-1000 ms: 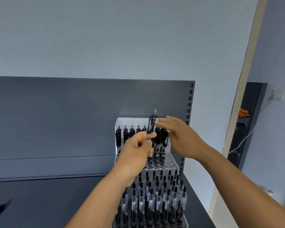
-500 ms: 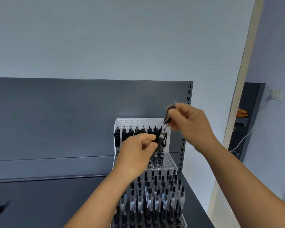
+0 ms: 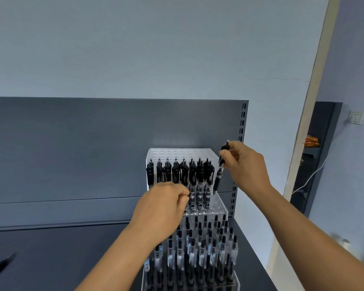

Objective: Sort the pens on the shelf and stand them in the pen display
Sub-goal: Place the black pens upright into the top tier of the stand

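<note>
The right hand (image 3: 248, 166), right of centre in the frame, pinched one black gel pen (image 3: 219, 171) near its clip end, fingers (image 3: 229, 153) curled round the barrel. The pen hung tip down, tilted slightly, just beside the right edge of the clear tiered pen display (image 3: 219, 206), level with its upper tier. The left hand (image 3: 162, 208), at centre, had its fingers curled at the front of the middle tier among the standing pens; whether it gripped one could not be told.

The display stood on the dark shelf (image 3: 61, 255) in the lower centre. Its upper tier carried a front row of about eight black-clipped pens (image 3: 177, 171), with bare holes behind them. The lower tier held many clear-barrelled pens (image 3: 200, 248), too crowded to count. At the lower left edge of the frame, a loose dark pen (image 3: 0, 267) lay blurred on the shelf.
</note>
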Demonstrator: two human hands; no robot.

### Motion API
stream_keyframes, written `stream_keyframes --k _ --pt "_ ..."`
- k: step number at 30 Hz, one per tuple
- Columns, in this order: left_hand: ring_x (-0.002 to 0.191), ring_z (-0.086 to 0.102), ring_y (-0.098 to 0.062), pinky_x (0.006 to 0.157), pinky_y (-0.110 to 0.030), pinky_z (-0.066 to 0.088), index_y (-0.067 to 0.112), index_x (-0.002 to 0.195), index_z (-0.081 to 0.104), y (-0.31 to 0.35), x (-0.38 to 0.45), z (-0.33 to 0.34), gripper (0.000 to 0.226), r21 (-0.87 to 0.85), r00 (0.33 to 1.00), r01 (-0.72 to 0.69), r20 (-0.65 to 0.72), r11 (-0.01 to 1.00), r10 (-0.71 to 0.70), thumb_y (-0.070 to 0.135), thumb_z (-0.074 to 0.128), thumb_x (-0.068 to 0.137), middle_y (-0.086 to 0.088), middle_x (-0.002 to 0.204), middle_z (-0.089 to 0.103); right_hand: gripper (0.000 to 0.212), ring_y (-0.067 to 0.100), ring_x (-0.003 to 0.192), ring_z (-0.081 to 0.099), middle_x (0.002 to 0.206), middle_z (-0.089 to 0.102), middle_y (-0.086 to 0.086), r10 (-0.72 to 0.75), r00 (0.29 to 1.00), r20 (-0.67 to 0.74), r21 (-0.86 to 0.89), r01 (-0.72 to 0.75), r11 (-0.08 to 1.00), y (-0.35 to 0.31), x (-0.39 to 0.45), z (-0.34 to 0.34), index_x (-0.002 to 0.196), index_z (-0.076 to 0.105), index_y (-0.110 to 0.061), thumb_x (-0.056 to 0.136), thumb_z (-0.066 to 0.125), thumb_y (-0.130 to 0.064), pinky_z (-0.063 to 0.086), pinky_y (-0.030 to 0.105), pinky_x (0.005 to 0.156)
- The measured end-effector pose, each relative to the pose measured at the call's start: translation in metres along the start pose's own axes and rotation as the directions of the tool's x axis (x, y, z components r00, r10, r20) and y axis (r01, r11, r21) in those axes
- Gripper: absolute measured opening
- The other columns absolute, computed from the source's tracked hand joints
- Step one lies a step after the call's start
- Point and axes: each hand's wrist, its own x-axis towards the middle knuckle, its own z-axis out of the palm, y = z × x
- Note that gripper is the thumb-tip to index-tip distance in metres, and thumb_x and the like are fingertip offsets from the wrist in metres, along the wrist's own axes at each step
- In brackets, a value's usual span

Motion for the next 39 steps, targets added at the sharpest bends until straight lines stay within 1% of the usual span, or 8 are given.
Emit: stream_keyframes --k 7,10,15,20,24,26,30,39 --pt "0.094 0.055 0.0 0.085 -0.02 0.049 0.032 0.112 0.064 0.0 -0.002 -0.003 0.022 -0.019 1.0 0.0 0.012 1.0 0.0 0.032 0.048 0.097 0.018 0.106 0.061 0.023 0.026 0.082 0.064 0.085 0.07 0.008 0.092 0.965 0.246 -0.257 -0.026 0.966 0.006 0.002 0.01 0.092 0.062 -0.006 0.092 0.054 -0.027 0.051 0.036 0.075" --pt "0.092 0.055 0.001 0.085 -0.021 0.049 0.033 0.111 0.064 0.001 -0.003 -0.003 0.021 -0.025 1.0 0.006 0.007 1.0 -0.006 0.032 0.048 0.097 0.019 0.104 0.06 0.022 0.024 0.079 0.058 0.09 0.067 0.007 0.06 0.966 0.253 -0.299 0.019 0.954 0.001 0.002 0.01 0.111 0.051 -0.009 0.094 0.053 -0.023 0.044 0.031 0.067" --pt "0.094 0.055 0.003 0.085 -0.017 0.047 0.033 0.111 0.063 -0.003 -0.008 -0.005 0.021 -0.032 1.0 0.02 -0.008 0.999 -0.021 0.032 0.049 0.096 0.021 0.104 0.06 0.032 0.02 0.059 0.051 0.071 0.062 0.001 -0.057 0.972 0.227 -0.333 0.133 0.934 0.008 -0.008 0.013 0.127 0.038 -0.02 0.097 0.047 -0.023 0.031 0.028 0.051" --pt "0.092 0.056 0.003 0.084 -0.015 0.047 0.033 0.113 0.064 -0.01 -0.017 -0.012 0.022 -0.039 0.998 0.05 -0.023 0.998 -0.051 0.03 0.05 0.096 0.02 0.103 0.061 0.043 0.028 0.092 0.061 0.107 0.064 0.008 -0.094 0.967 0.237 -0.408 0.187 0.893 0.004 -0.01 0.012 0.14 0.042 -0.022 0.099 0.037 -0.013 0.041 0.032 0.071" --pt "0.099 0.055 0.001 0.087 -0.018 0.046 0.031 0.111 0.064 -0.017 -0.024 -0.017 0.021 -0.003 0.998 0.056 -0.03 0.998 -0.056 0.03 0.05 0.096 0.018 0.109 0.062 0.054 0.024 0.1 0.054 0.122 0.05 0.005 -0.047 0.969 0.241 -0.418 0.148 0.896 -0.004 -0.017 0.008 0.147 0.032 -0.024 0.095 0.04 -0.008 0.039 0.027 0.072" --pt "0.106 0.052 -0.001 0.09 -0.018 0.044 0.032 0.116 0.062 -0.022 -0.029 -0.022 0.024 0.038 0.998 0.041 -0.039 0.998 -0.039 0.031 0.047 0.097 0.018 0.112 0.061 0.056 0.024 0.116 0.044 0.134 0.041 0.005 -0.033 0.97 0.24 -0.435 0.138 0.89 -0.016 -0.027 0.005 0.149 0.024 -0.022 0.096 0.04 -0.012 0.041 0.03 0.085" --pt "0.116 0.046 -0.006 0.095 -0.022 0.042 0.032 0.128 0.054 -0.037 -0.043 -0.037 0.032 0.096 0.999 0.035 -0.026 0.995 -0.033 0.032 0.042 0.099 0.015 0.122 0.057 0.057 0.021 0.14 0.02 0.154 0.022 0.0 -0.036 0.947 0.32 -0.44 0.182 0.879 -0.052 -0.052 0.002 0.151 0.013 -0.017 0.1 0.036 -0.029 0.022 0.03 0.113" --pt "0.134 0.033 -0.008 0.11 -0.022 0.024 0.03 0.144 0.035 -0.112 -0.113 -0.099 0.045 0.225 0.996 0.069 0.04 0.972 -0.079 0.036 0.039 0.099 0.015 0.145 0.039 0.069 0.014 0.147 -0.005 0.16 -0.002 -0.003 -0.018 0.842 0.539 -0.404 0.278 0.871 -0.15 -0.127 0.058 0.152 -0.002 -0.019 0.099 0.034 -0.044 0.003 0.035 0.12"
